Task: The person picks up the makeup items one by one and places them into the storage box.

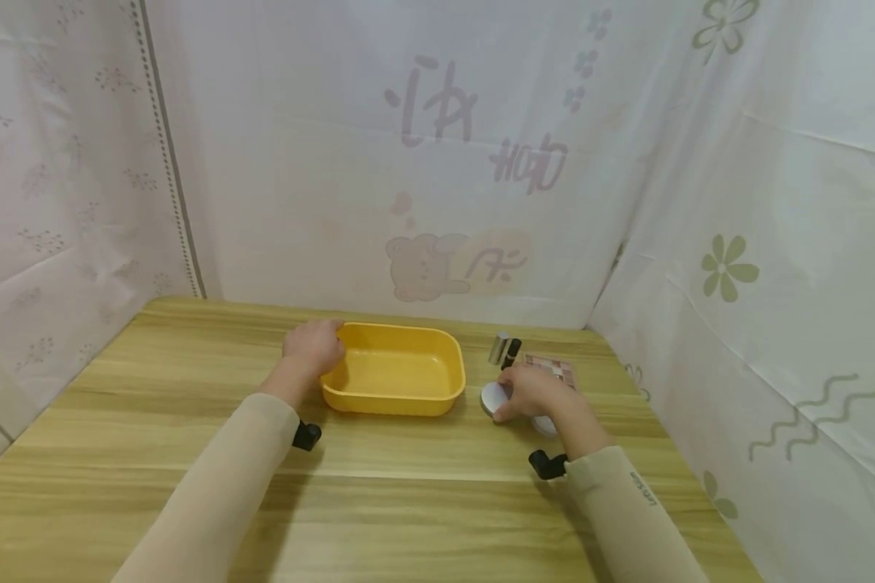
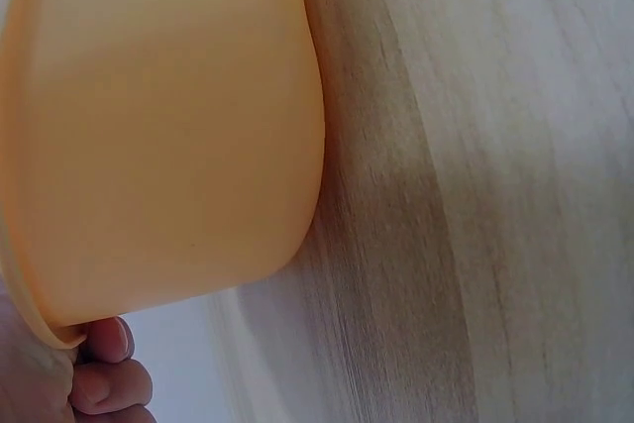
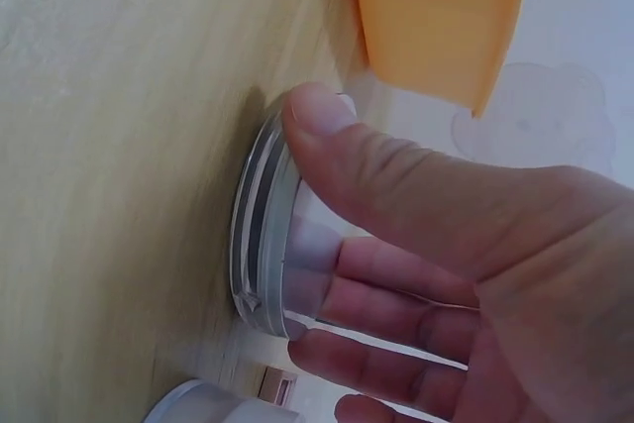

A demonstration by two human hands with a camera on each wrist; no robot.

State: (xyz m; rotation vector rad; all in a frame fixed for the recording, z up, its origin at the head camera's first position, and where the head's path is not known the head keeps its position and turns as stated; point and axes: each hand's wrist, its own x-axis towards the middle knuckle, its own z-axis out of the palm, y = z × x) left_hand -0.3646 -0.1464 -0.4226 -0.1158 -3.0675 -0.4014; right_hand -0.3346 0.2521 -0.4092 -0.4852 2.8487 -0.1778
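My left hand [image 1: 312,346] grips the left end of a yellow plastic basin [image 1: 390,405], its fingers curled over the rim in the left wrist view. The basin stands on the wooden table, with nothing inside it. To its right, my right hand [image 1: 535,394] holds a round makeup compact [image 1: 492,397] with a pale, shiny lid. In the right wrist view, the thumb lies on one edge of the compact [image 3: 260,235] and the fingers reach round the opposite side. The compact is close to the tabletop, slightly tilted in that view.
Behind the right hand are a silver tube [image 1: 499,348], a black tube [image 1: 512,353] and an eyeshadow palette [image 1: 558,368]. A second round pale container [image 1: 544,425] shows partly beneath that hand. Printed cloth curtains [image 1: 321,202] border the table [image 1: 408,518] at the back and sides.
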